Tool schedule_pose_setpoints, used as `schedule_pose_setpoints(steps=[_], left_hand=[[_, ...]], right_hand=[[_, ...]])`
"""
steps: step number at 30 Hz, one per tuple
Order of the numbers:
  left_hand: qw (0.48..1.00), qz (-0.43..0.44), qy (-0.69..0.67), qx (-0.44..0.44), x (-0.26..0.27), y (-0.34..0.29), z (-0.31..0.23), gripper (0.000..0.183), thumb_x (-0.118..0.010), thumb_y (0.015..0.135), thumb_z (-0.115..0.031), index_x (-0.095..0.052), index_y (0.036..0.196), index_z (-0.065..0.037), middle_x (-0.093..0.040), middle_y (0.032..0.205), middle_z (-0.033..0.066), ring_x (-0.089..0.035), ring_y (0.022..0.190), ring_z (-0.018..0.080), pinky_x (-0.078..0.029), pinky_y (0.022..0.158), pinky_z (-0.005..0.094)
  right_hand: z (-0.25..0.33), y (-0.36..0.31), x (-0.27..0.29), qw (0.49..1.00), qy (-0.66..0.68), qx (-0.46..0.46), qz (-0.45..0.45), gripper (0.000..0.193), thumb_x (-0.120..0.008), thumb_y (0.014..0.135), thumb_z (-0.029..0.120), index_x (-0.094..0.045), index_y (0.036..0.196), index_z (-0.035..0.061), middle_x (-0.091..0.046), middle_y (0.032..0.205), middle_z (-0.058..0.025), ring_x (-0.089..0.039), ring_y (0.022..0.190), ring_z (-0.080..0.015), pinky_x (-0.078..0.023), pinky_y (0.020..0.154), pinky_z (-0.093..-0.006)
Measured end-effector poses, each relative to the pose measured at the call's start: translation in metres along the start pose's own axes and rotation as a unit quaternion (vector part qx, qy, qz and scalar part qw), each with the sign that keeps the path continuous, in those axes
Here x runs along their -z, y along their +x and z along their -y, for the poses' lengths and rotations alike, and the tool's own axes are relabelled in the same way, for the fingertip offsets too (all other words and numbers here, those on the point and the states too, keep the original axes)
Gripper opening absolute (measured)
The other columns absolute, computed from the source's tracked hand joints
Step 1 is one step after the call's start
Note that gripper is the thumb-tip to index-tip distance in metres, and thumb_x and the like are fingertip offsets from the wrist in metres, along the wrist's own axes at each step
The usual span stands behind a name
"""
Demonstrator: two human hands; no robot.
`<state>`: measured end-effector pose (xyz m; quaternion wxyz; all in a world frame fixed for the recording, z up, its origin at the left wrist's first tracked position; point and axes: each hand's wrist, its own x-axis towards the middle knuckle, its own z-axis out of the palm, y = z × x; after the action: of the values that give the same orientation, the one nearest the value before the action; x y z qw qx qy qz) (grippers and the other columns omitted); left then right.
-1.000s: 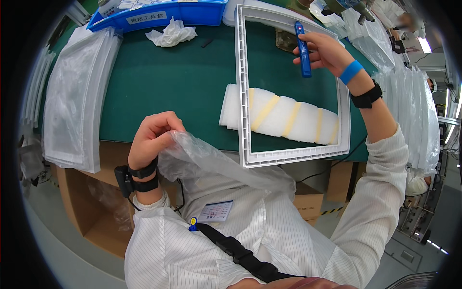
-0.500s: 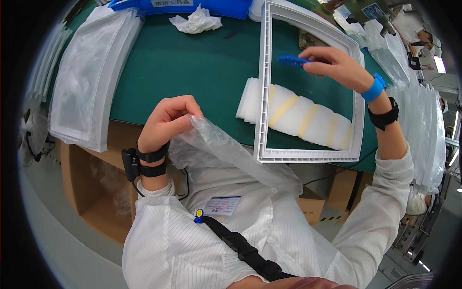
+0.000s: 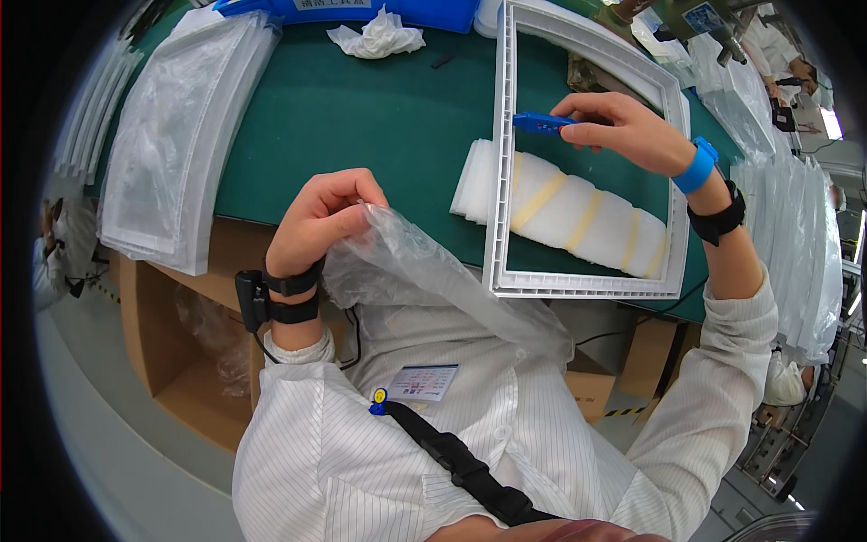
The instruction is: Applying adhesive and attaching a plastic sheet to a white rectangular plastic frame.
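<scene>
My left hand [image 3: 321,221] pinches the upper edge of a clear plastic bag [image 3: 424,271], which hangs slack across the table's front edge and my lap. In my right hand [image 3: 628,131] is a slim blue tool [image 3: 539,123], shaped like a utility knife, its tip pointing left. The right hand is over the opening of a white rectangular plastic frame [image 3: 587,287], and the tool's tip is near the frame's left bar. A bundle of white foam sheet [image 3: 596,221] with yellowish bands lies beneath the frame, partly covered by its left side.
Plastic-wrapped white panels [image 3: 185,135] are stacked at the left of the green table [image 3: 361,117]. A crumpled white tissue [image 3: 377,38] and a blue bin [image 3: 397,13] are at the back. Below stands an open cardboard box [image 3: 185,352]. More wrapped pieces [image 3: 786,244] stand at the right.
The blue tool has shifted slightly down and left within the frame, toward its left bar. My left hand still pinches the bag, a little higher than before.
</scene>
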<state>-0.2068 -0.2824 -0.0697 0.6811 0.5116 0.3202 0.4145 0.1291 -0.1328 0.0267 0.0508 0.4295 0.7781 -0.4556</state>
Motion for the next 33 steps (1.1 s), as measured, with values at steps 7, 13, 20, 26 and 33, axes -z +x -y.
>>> schedule_pose_setpoints(steps=[7,13,20,26,33], left_hand=[[1.000,-0.012,-0.001,0.003,-0.001,0.001,-0.001,0.008,-0.057,0.085,-0.009,-0.060,0.087,-0.002,-0.059,0.075,-0.0015,-0.052,0.062,0.0028,-0.040,0.056,0.0173],[1.000,-0.020,0.015,-0.007,0.002,0.001,0.004,0.010,-0.058,0.088,-0.013,-0.061,0.087,-0.003,-0.058,0.073,-0.0031,-0.050,0.059,0.0013,-0.033,0.050,0.0161],[1.000,-0.022,0.001,-0.019,0.003,0.001,0.008,0.012,-0.059,0.089,-0.015,-0.061,0.088,-0.003,-0.056,0.073,-0.0032,-0.048,0.059,0.0013,-0.033,0.050,0.0166],[1.000,-0.024,0.002,-0.017,0.001,0.002,0.004,0.012,-0.060,0.089,-0.015,-0.060,0.088,-0.002,-0.057,0.073,-0.0024,-0.050,0.059,0.0022,-0.035,0.052,0.0172],[0.999,-0.024,-0.019,-0.016,0.001,0.003,0.005,0.013,-0.060,0.090,-0.015,-0.060,0.088,-0.002,-0.058,0.074,-0.0016,-0.051,0.060,0.0027,-0.038,0.054,0.0168]], right_hand=[[-0.023,-0.007,-0.004,0.992,-0.126,0.000,-0.014,0.034,-0.059,0.091,0.032,-0.061,0.113,0.0065,-0.061,0.082,-0.0055,-0.051,0.072,-0.0137,-0.042,0.066,-0.0262],[-0.025,-0.010,-0.011,0.998,-0.041,-0.029,-0.027,0.035,-0.058,0.092,0.033,-0.061,0.112,0.0045,-0.059,0.081,-0.0033,-0.051,0.073,-0.0113,-0.043,0.067,-0.0237],[-0.017,-0.001,-0.015,0.997,0.026,0.045,-0.062,0.037,-0.059,0.090,0.038,-0.064,0.105,0.0040,-0.056,0.072,-0.0003,-0.049,0.066,-0.0091,-0.041,0.061,-0.0244],[-0.012,0.003,-0.015,0.997,0.036,0.047,-0.041,0.038,-0.060,0.090,0.038,-0.066,0.106,0.0042,-0.057,0.073,-0.0005,-0.049,0.067,-0.0094,-0.041,0.062,-0.0247],[-0.015,0.004,-0.014,0.998,0.016,0.043,-0.043,0.037,-0.059,0.090,0.038,-0.065,0.103,0.0039,-0.058,0.076,-0.0010,-0.051,0.069,-0.0102,-0.042,0.064,-0.0246]])
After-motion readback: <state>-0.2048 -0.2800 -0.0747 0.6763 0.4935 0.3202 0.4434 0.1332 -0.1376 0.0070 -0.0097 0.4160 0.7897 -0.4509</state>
